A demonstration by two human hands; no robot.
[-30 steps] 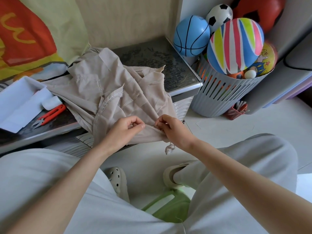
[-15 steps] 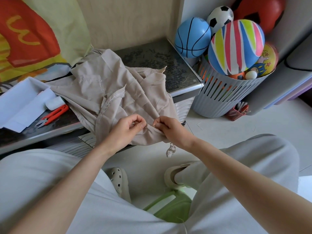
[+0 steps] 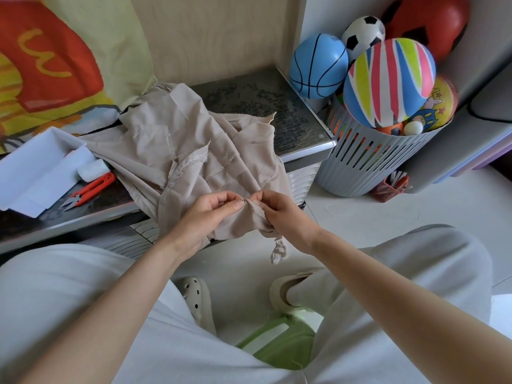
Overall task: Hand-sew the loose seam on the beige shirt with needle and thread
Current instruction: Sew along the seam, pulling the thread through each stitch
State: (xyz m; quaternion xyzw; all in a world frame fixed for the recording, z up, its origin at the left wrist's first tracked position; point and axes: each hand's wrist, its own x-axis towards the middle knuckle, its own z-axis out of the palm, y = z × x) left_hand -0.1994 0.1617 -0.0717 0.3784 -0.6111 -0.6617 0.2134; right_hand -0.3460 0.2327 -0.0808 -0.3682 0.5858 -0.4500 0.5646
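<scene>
The beige shirt (image 3: 191, 156) lies crumpled on the dark table (image 3: 277, 106), its lower edge hanging over the front. My left hand (image 3: 210, 214) pinches a thin needle (image 3: 241, 200) at the shirt's hem, thumb and forefinger closed on its tip. My right hand (image 3: 279, 212) grips the bunched fabric just to the right of the needle. The two hands almost touch. The thread is too fine to see.
Red thread snips (image 3: 88, 191), a white spool (image 3: 92, 170) and a white box (image 3: 36, 173) lie on the table's left. A grey basket (image 3: 368, 159) full of balls stands on the floor to the right. A green stool (image 3: 277, 345) shows between my legs.
My hands have drawn closer together along the hem, bunching the fabric between them. The needle now shows at my left fingertips.
</scene>
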